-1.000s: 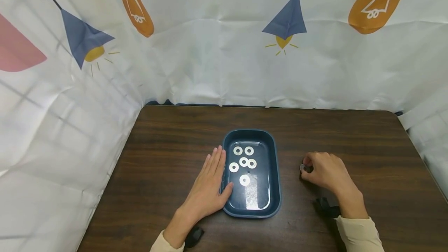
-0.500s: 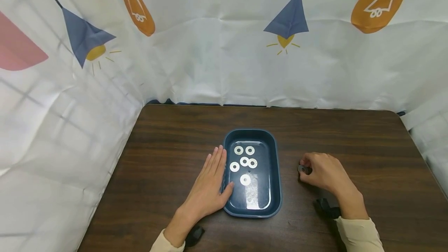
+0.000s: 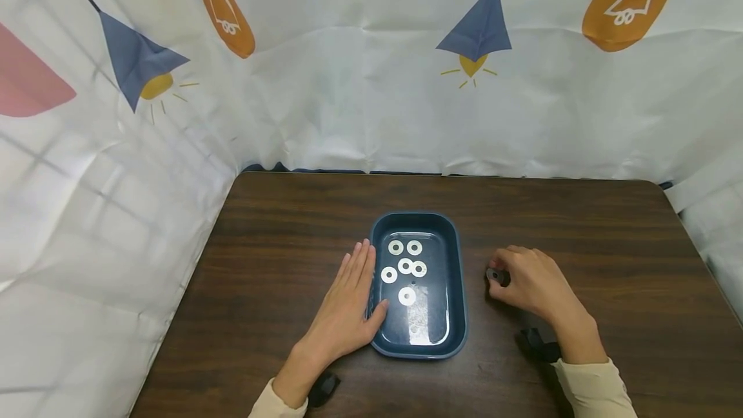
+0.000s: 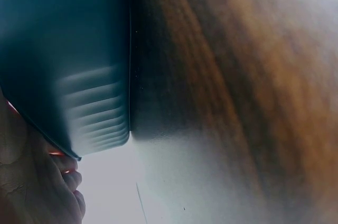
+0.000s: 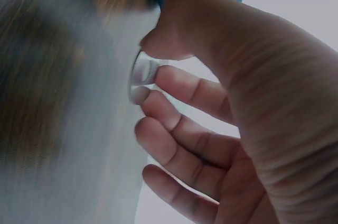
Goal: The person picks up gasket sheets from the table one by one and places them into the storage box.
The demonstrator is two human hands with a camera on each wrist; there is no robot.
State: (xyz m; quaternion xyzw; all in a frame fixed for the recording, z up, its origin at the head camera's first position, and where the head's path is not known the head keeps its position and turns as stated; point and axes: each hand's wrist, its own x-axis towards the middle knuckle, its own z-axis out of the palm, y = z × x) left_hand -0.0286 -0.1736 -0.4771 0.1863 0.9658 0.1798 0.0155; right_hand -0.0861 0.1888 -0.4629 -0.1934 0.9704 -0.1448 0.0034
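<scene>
A blue rectangular tray (image 3: 436, 276) stands on the table, with several flat metal washers (image 3: 407, 303) lying in it; two of them touch or overlap. My left hand (image 3: 342, 305) lies along the tray's left side, fingers straight, thumb over the rim. From the left wrist, the tray's ribbed outer wall (image 4: 95, 92) shows against the left fingers (image 4: 58, 187). To the right of the tray, my right hand (image 3: 536, 286) pinches a grey metal washer (image 3: 493, 275) just above the table. In the right wrist view this washer (image 5: 135, 73) sits on edge between thumb and fingertips.
Dark wood-grain table (image 3: 290, 224) surrounds the tray. A white curtain (image 3: 325, 102) printed with lamps and bulbs hangs behind the table and at its sides. Black wrist devices (image 3: 322, 389) are worn at both wrists.
My right hand has shifted slightly left towards the tray with the washer in its fingers. The left hand and the tray stay in place.
</scene>
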